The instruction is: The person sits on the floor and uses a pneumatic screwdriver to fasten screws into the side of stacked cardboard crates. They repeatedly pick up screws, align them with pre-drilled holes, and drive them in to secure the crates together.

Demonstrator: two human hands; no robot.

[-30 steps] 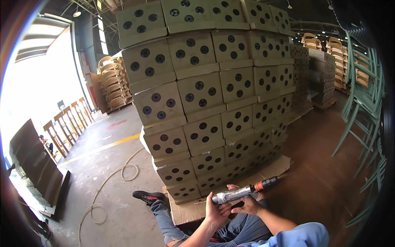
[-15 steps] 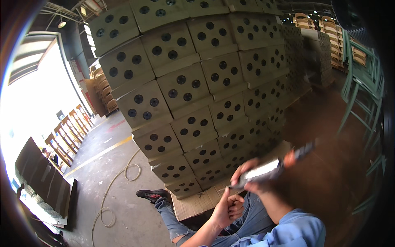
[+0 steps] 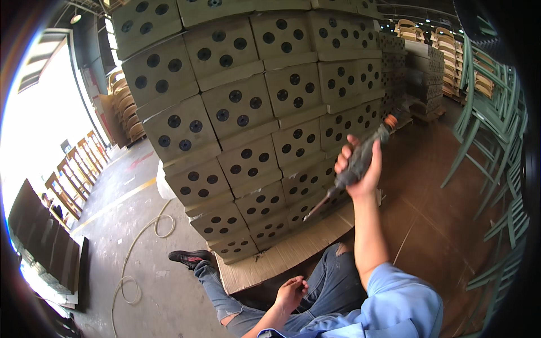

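Observation:
My right hand (image 3: 367, 179) is wrapped round a power screwdriver (image 3: 358, 163), raised in front of the stack. The tool has a dark body, an orange collar at its upper end and a long thin bit (image 3: 318, 208) slanting down to the left. Lower down, over my lap, my left hand (image 3: 291, 294) is closed with its fingertips pinched together; whatever they hold is too small to name. Before me rises a tall stack of olive-grey blocks (image 3: 211, 147), each face bearing several round dark discs. A flat cardboard sheet (image 3: 236, 277) lies under the stack.
A pale hose (image 3: 133, 248) coils over the concrete floor at left. Green metal frames (image 3: 489, 121) are piled at right, with stacked tan chair parts (image 3: 407, 31) behind. Dark flat panels (image 3: 45, 239) stand at far left; a person (image 3: 52, 205) is beyond them.
My right hand has lifted the screwdriver up and forward, away from my left hand, and its bit now points down-left. My left hand has dropped lower over my lap.

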